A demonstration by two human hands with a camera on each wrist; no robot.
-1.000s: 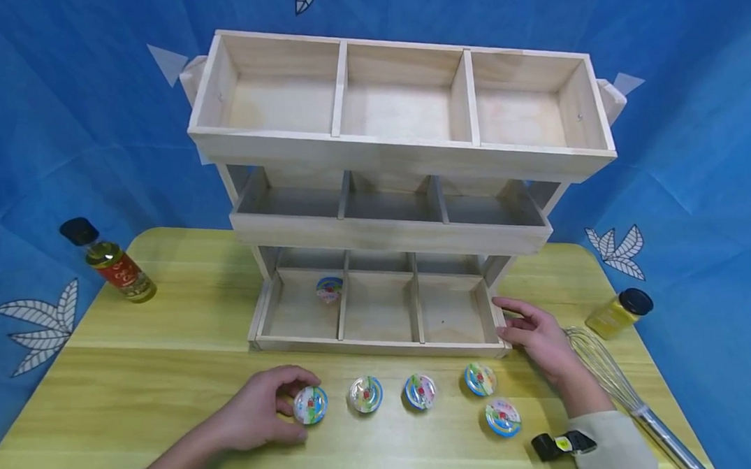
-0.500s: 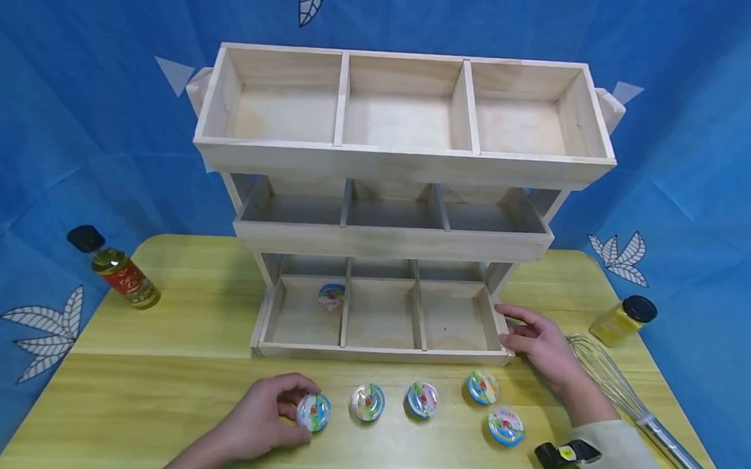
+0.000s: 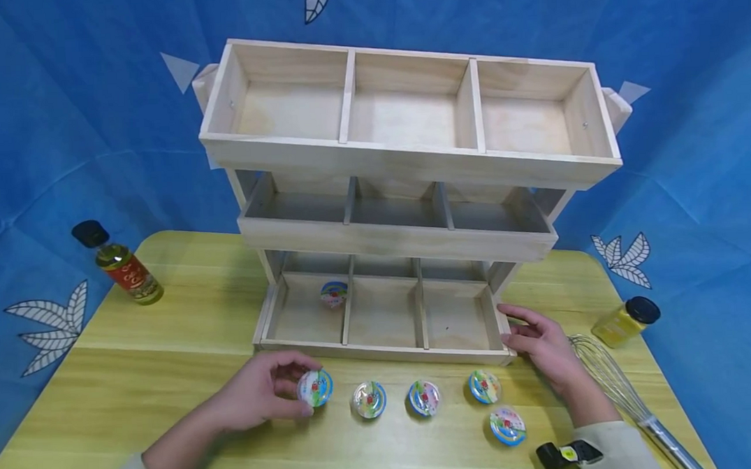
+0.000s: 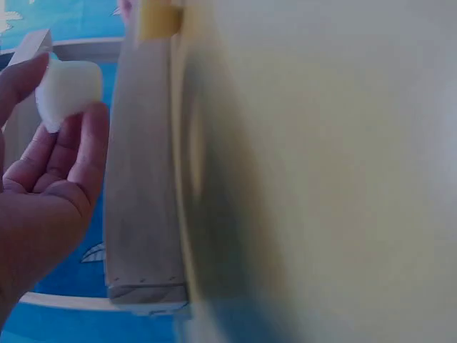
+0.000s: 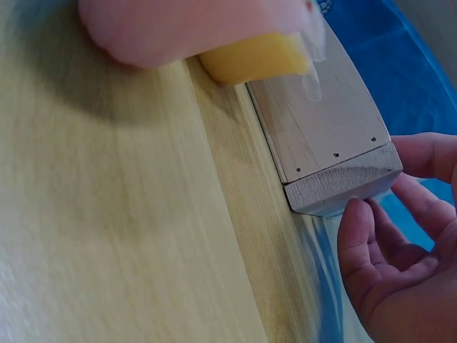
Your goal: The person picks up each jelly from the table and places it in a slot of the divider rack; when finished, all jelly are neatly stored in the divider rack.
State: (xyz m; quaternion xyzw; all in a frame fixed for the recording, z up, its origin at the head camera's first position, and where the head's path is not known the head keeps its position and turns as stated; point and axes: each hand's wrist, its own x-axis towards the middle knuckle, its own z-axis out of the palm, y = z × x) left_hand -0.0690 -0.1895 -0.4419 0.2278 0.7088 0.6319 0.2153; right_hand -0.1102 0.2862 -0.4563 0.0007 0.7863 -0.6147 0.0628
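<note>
My left hand (image 3: pixel 265 392) pinches a small jelly cup (image 3: pixel 315 388) with a printed lid between thumb and fingers, in front of the wooden rack's lower left. In the left wrist view the cup's pale side (image 4: pixel 69 89) shows above the curled fingers. My right hand (image 3: pixel 544 346) rests with thumb and fingertips against the right end of the rack's bottom tier (image 3: pixel 380 351). Several more jelly cups lie on the table, among them one near the middle (image 3: pixel 369 400) and one farther right (image 3: pixel 507 425). Another jelly cup (image 3: pixel 334 294) sits in the bottom tier's left compartment.
The three-tier wooden rack (image 3: pixel 410 152) stands at the back, each tier divided into three. A bottle of yellowish liquid (image 3: pixel 128 273) stands at left. To the right are a yellow jar (image 3: pixel 621 323) and a whisk (image 3: pixel 628 391). Blue cloth (image 3: pixel 93 100) hangs behind.
My left hand has moved up toward the rack, carrying the jelly cup with it. The right hand stays at the rack's end. The head view has shifted slightly.
</note>
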